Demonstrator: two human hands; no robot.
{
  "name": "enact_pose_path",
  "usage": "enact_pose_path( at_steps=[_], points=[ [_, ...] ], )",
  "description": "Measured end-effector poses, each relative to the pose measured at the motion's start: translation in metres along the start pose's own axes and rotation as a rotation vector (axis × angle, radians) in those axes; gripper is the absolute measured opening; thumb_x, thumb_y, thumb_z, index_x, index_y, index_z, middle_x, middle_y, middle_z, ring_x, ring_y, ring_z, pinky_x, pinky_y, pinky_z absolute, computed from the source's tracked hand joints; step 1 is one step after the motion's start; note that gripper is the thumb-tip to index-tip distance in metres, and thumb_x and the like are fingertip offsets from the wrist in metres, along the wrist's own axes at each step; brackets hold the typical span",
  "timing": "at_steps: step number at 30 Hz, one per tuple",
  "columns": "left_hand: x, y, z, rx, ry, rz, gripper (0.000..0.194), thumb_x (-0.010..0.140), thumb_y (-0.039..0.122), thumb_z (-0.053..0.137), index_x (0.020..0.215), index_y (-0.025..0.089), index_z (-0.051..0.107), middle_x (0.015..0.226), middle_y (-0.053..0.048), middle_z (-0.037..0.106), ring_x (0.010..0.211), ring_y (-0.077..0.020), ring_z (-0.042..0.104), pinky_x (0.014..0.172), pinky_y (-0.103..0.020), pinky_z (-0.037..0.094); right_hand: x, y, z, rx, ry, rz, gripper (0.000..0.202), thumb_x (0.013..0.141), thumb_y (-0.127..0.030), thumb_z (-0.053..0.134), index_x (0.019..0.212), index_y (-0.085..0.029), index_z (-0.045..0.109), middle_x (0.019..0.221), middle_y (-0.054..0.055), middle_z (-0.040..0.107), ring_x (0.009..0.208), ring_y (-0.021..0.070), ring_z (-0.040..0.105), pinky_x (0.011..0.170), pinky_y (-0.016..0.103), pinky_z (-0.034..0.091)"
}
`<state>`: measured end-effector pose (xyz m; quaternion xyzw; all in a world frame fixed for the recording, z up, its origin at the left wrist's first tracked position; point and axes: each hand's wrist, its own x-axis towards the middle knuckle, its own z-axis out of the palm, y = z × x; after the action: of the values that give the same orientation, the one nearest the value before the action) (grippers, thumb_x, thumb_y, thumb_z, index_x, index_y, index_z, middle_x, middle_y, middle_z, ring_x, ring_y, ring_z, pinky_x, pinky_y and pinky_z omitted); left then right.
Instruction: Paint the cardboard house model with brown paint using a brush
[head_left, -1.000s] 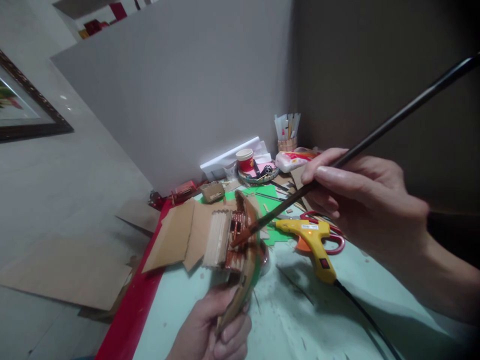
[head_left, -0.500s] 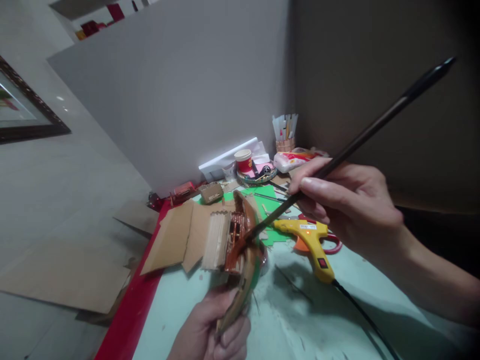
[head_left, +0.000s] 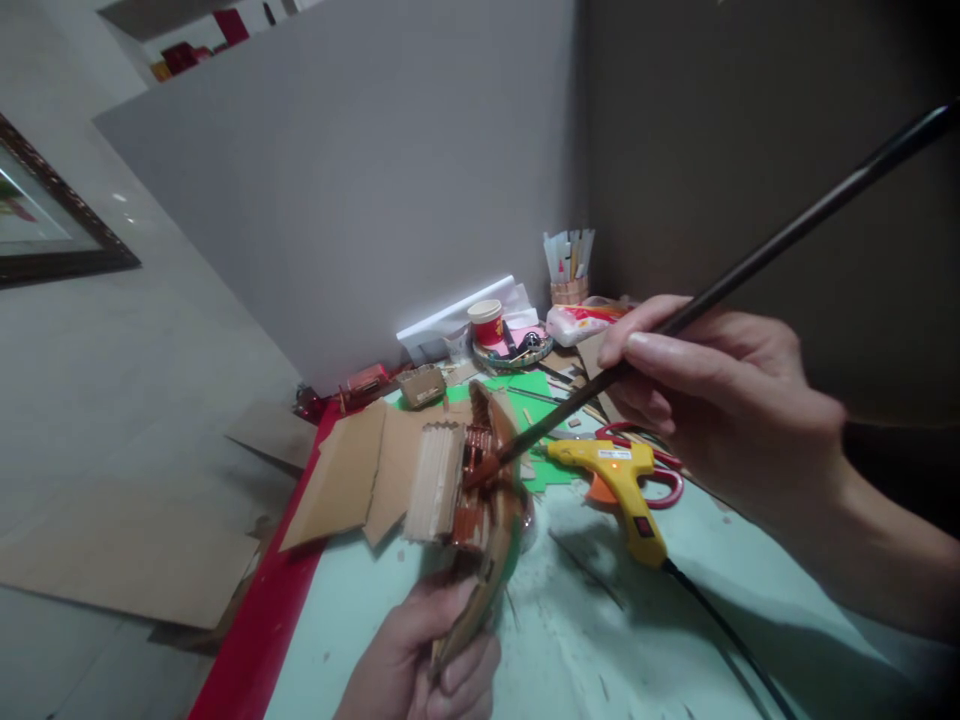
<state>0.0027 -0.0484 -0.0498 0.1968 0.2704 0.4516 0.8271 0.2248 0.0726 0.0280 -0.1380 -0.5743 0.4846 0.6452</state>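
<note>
Left hand (head_left: 420,640): closed round the lower end of a cardboard model (head_left: 499,545), above the table (head_left: 570,640), apparently to steady it and present its ribbed, reddish-brown side. Right hand (head_left: 739,390): long brush (head_left: 780,240) in a narrow pinch, slanted, tip at that side, likely for fine control. Glue gun (head_left: 637,480): lying over red-handled scissors (head_left: 670,490), partly hiding them. Model's far side: hidden. Bristle edge: blurred. Round tray (head_left: 487,360), farther off: small contents unclear.
</note>
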Motion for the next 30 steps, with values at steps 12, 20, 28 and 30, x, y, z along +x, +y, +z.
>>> enact_pose_path(
  at_steps=[12, 20, 28, 30],
  points=[
    [0.000, 0.000, -0.002, 0.028, -0.044, -0.008, 0.039, 0.087, 0.033, 0.074, 0.059, 0.015, 0.054, 0.042, 0.009, 0.034, 0.033, -0.0017, 0.019, 0.033, -0.012, 0.022, -0.003, 0.006, 0.001, 0.041, -0.136, 0.093, 0.012, 0.088, -0.022, 0.071, 0.079, -0.014, 0.073, 0.060, 0.000, 0.049, 0.048, 0.0075, 0.043, 0.040, 0.018, 0.025],
    [-0.002, 0.001, -0.002, 0.017, -0.027, -0.014, 0.038, 0.086, 0.032, 0.075, 0.059, 0.014, 0.054, 0.043, 0.009, 0.036, 0.033, -0.0013, 0.020, 0.032, -0.012, 0.022, -0.003, 0.007, -0.001, -0.017, -0.079, 0.038, 0.010, 0.090, -0.022, 0.071, 0.083, -0.016, 0.073, 0.059, -0.001, 0.049, 0.049, 0.0083, 0.042, 0.042, 0.021, 0.025],
    [0.000, 0.001, 0.001, 0.018, 0.020, -0.009, 0.036, 0.084, 0.031, 0.076, 0.060, 0.014, 0.055, 0.042, 0.009, 0.037, 0.033, -0.0014, 0.019, 0.032, -0.012, 0.023, 0.002, -0.004, 0.001, 0.029, -0.035, 0.043, 0.013, 0.085, -0.015, 0.064, 0.076, -0.014, 0.073, 0.055, 0.000, 0.048, 0.044, 0.0073, 0.038, 0.040, 0.022, 0.021],
    [-0.001, 0.000, 0.000, 0.023, 0.023, 0.003, 0.035, 0.084, 0.031, 0.077, 0.061, 0.015, 0.055, 0.042, 0.009, 0.037, 0.032, -0.0015, 0.019, 0.032, -0.012, 0.023, 0.001, -0.005, 0.002, 0.038, -0.068, 0.066, 0.013, 0.085, -0.016, 0.065, 0.075, -0.014, 0.073, 0.056, 0.000, 0.048, 0.044, 0.0069, 0.038, 0.039, 0.021, 0.022]
  ],
)
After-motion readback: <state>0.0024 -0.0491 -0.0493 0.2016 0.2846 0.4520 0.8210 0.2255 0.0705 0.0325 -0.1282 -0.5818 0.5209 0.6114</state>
